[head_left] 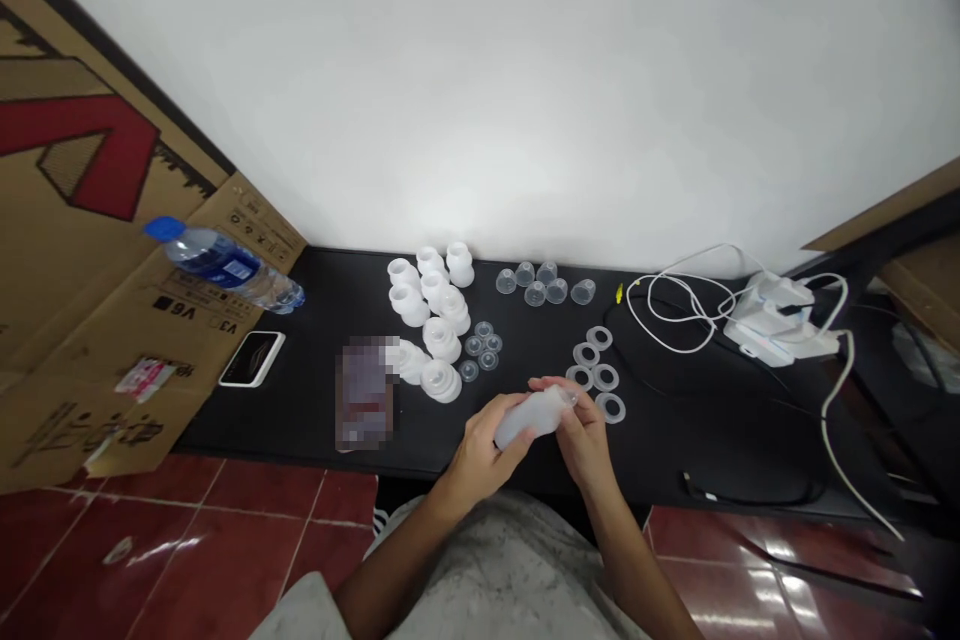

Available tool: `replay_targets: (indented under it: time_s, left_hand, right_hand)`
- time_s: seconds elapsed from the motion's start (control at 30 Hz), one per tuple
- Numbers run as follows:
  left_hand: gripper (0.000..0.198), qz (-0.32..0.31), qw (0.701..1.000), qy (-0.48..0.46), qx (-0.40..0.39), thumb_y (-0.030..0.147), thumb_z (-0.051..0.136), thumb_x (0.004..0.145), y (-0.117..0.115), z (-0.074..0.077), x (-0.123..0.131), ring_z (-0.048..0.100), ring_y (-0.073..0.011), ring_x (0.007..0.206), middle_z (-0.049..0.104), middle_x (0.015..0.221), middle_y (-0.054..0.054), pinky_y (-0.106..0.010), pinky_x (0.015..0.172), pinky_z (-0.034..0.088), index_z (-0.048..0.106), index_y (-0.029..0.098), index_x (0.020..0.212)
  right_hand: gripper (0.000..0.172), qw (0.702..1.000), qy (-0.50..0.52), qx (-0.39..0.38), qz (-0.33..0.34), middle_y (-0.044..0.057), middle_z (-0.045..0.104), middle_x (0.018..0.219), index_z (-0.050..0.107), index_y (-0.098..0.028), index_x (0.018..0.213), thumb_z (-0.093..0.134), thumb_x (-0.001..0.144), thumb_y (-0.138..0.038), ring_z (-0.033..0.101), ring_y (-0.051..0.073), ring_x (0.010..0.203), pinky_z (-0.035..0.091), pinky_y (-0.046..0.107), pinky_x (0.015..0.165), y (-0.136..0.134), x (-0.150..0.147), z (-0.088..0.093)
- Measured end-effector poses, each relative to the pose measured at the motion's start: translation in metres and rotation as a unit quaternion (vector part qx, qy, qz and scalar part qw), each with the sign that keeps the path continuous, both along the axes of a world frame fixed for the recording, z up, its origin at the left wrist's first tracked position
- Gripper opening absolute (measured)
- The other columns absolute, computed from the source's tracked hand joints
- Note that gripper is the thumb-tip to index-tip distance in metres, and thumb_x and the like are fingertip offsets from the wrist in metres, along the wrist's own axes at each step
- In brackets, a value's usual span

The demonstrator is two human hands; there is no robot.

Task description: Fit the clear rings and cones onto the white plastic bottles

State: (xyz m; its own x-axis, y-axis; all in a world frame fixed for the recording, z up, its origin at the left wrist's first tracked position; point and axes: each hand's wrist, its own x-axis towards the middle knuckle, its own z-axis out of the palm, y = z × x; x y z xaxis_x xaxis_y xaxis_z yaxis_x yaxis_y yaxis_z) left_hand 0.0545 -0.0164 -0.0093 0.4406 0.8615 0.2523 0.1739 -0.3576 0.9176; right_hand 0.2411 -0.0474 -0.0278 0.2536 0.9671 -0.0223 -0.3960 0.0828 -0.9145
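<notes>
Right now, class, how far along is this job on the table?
Looks done: white fittings, clear cups and rings lie sorted in separate groups. In hand: the left hand and right hand hold a frosted bottle. Left: those cups and rings lie loose, none visibly fitted to anything.

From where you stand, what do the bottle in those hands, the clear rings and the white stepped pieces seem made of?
The bottle, held by the left hand and right hand, looks like matte, milky plastic, since it is frosted and translucent. The rings look like clear, glossy silicone or plastic; the black surface shows through. The white pieces look like smooth, opaque moulded plastic, though silicone is possible.
</notes>
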Motion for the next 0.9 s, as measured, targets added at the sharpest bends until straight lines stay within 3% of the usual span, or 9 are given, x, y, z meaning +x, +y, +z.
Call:
replay_targets:
  time_s: [0.17, 0.33, 0.5, 0.67, 0.77, 0.83, 0.9]
  left_hand:
    - [0.038, -0.046, 0.997, 0.001, -0.059, 0.041, 0.070, 0.107, 0.006, 0.008, 0.002, 0.074, -0.0249, 0.111, 0.078, 0.128, -0.008, -0.035, 0.097, 0.058, 0.069, 0.027, 0.142]
    - [0.042, -0.014, 0.998, -0.040, -0.050, 0.038, 0.076, 0.102, 0.005, 0.005, 0.001, 0.072, -0.0260, 0.118, 0.074, 0.132, -0.009, -0.037, 0.103, 0.057, 0.065, 0.026, 0.141]
    - [0.046, -0.024, 0.998, -0.059, -0.025, 0.026, 0.071, 0.101, 0.006, 0.007, 0.002, 0.069, -0.0279, 0.124, 0.069, 0.135, -0.012, -0.041, 0.108, 0.057, 0.060, 0.026, 0.145]
    - [0.049, -0.025, 0.996, -0.072, -0.045, 0.028, 0.074, 0.100, 0.009, 0.004, 0.002, 0.068, -0.0288, 0.127, 0.069, 0.138, -0.012, -0.044, 0.110, 0.057, 0.058, 0.025, 0.146]
    - [0.048, -0.006, 0.995, -0.085, -0.058, 0.027, 0.074, 0.098, 0.009, 0.002, 0.001, 0.069, -0.0293, 0.124, 0.070, 0.136, -0.012, -0.045, 0.110, 0.057, 0.059, 0.024, 0.144]
    - [0.050, -0.006, 0.993, -0.099, -0.070, 0.027, 0.073, 0.098, 0.008, -0.001, 0.001, 0.070, -0.0302, 0.125, 0.071, 0.136, -0.012, -0.046, 0.109, 0.058, 0.059, 0.024, 0.146]
    - [0.057, -0.004, 0.988, -0.121, -0.095, 0.027, 0.075, 0.096, 0.007, -0.004, 0.001, 0.072, -0.0309, 0.124, 0.071, 0.137, -0.013, -0.046, 0.105, 0.061, 0.056, 0.024, 0.149]
  right_hand:
    - [0.046, 0.999, -0.029, -0.023, -0.029, 0.016, 0.086, 0.120, 0.082, -0.024, 0.120, 0.084, 0.093, -0.061, 0.082, 0.035, 0.109, 0.067, 0.049, 0.095, -0.003, 0.004, 0.002]
    - [0.065, 0.993, -0.116, -0.023, 0.002, 0.013, 0.081, 0.131, 0.075, -0.026, 0.136, 0.099, 0.080, -0.048, 0.079, 0.034, 0.114, 0.067, 0.045, 0.098, -0.010, 0.002, 0.005]
    - [0.047, 0.977, -0.203, -0.060, -0.011, 0.011, 0.080, 0.127, 0.078, -0.027, 0.126, 0.095, 0.084, -0.042, 0.077, 0.032, 0.111, 0.067, 0.043, 0.092, -0.007, 0.010, 0.015]
    - [0.077, 0.961, -0.270, -0.047, -0.035, 0.010, 0.076, 0.125, 0.065, -0.030, 0.149, 0.099, 0.080, -0.035, 0.075, 0.028, 0.100, 0.066, 0.040, 0.086, 0.002, 0.013, 0.036]
    - [0.065, 0.959, -0.282, -0.040, 0.001, 0.010, 0.077, 0.124, 0.069, -0.030, 0.144, 0.095, 0.085, -0.043, 0.074, 0.027, 0.092, 0.064, 0.039, 0.079, 0.007, 0.010, 0.040]
    - [0.051, 0.963, -0.267, -0.029, 0.010, 0.009, 0.079, 0.113, 0.072, -0.029, 0.139, 0.078, 0.098, -0.058, 0.071, 0.025, 0.079, 0.061, 0.038, 0.068, 0.012, 0.011, 0.040]
    - [0.047, 0.963, -0.269, -0.029, -0.015, 0.008, 0.080, 0.103, 0.074, -0.027, 0.133, 0.059, 0.108, -0.063, 0.066, 0.022, 0.068, 0.056, 0.036, 0.060, 0.018, 0.016, 0.041]
